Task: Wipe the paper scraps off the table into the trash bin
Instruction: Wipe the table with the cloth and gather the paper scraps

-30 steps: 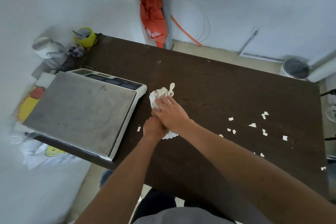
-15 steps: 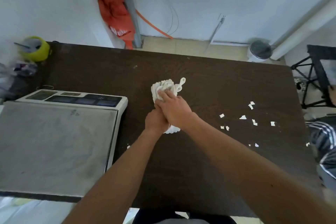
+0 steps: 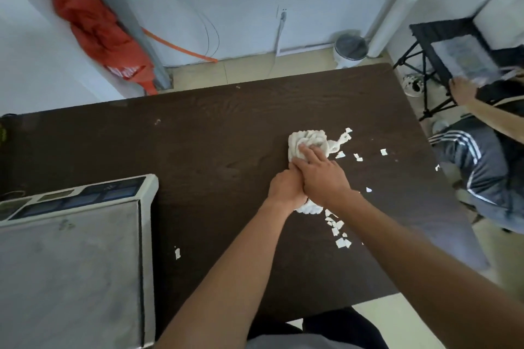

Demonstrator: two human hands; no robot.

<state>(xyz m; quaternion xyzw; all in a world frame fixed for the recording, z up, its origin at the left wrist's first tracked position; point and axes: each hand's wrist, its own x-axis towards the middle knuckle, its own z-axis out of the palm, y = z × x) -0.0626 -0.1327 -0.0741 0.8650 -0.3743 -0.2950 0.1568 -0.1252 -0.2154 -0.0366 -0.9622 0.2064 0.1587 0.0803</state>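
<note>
small white paper scraps [image 3: 338, 231] scattered on dark table [image 3: 221, 150], white bunched cloth [image 3: 307, 143] among them, trash bin [image 3: 350, 49] on floor beyond

Right hand [image 3: 323, 178] overlaps left hand [image 3: 286, 188], both pressing down.

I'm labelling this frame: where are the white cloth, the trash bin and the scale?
white cloth [image 3: 307, 137]: head view, bunched top beyond the fingers.
trash bin [image 3: 350, 45]: head view, dark lid, on the floor past the table.
scale [image 3: 71, 269]: head view, grey weighing plate.
</note>
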